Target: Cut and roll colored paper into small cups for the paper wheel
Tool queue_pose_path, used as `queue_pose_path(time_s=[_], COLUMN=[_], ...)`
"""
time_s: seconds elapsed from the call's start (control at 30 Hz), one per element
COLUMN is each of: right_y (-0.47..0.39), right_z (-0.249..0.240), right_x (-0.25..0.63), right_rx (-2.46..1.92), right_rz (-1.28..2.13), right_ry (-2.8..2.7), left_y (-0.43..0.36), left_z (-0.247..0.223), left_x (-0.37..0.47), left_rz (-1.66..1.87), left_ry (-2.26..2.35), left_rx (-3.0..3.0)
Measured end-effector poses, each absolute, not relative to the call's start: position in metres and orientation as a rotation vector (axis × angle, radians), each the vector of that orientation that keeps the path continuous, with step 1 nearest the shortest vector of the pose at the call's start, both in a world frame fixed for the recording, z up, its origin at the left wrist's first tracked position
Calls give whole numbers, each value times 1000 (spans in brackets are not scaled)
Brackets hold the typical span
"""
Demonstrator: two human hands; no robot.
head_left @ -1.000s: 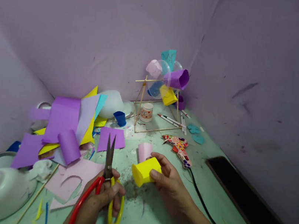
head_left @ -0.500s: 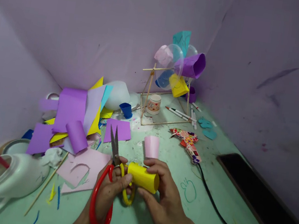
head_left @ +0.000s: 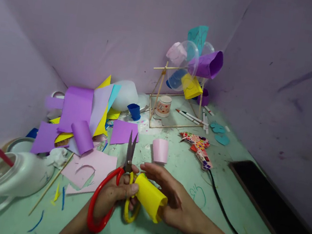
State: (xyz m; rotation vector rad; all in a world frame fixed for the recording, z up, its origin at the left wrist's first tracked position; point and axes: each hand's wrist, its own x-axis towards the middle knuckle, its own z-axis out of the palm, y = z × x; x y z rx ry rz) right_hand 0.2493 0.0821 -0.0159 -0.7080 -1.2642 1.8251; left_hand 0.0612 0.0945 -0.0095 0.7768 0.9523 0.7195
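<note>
My left hand [head_left: 115, 195] is closed around scissors [head_left: 101, 199] with one red and one yellow handle, blades pointing up and slightly apart. Its thumb and fingers also pinch the near end of a small yellow paper cup [head_left: 150, 196], which lies tilted with its open mouth toward the lower right. My right hand [head_left: 176, 198] is beside the cup, fingers stretched out above it. Its thumb is partly hidden near the cup's mouth. Just beyond the hands, a pink paper cup [head_left: 160, 151] stands on the table.
A stick frame [head_left: 160, 90] carries a wheel of coloured cups at the back. To the right lie a patterned glue gun [head_left: 198, 147], its black cord and a phone [head_left: 263, 203]. Paper sheets [head_left: 77, 107], a stick [head_left: 50, 184] and a white pitcher [head_left: 29, 180] occupy the left.
My right fingers have loosened from the yellow cup and straightened. The cup has turned so its mouth faces lower right. The scissors have swung more upright.
</note>
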Motion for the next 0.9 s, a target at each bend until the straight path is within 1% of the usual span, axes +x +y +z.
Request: queue_pose_path(time_s=[0.17,0.27,0.37,0.47,0.53,0.7,0.9], right_y=[78,81,87,91,92,90,84], right_z=[-18,-18,-16,-14,-14,-14,-11], right_x=[238,238,240,241,241,242,240], right_rx=[-763,-845,-848,-813,-819,-882,-974], right_rz=[1855,1813,1717,1653,1622,1473,1454], right_ry=[-1127,-790,-434,-268,-297,-586,-580], left_y=[89,85,82,82,81,73,81], left_z=[0,7,13,9,-1,-33,-47], left_x=[72,74,71,69,71,79,75], left_rz=[724,816,891,952,980,1001,875], left_ry=[1022,1142,1380,1563,1552,1509,1513], left_rx=[879,951,1134,1412,1486,1489,1466])
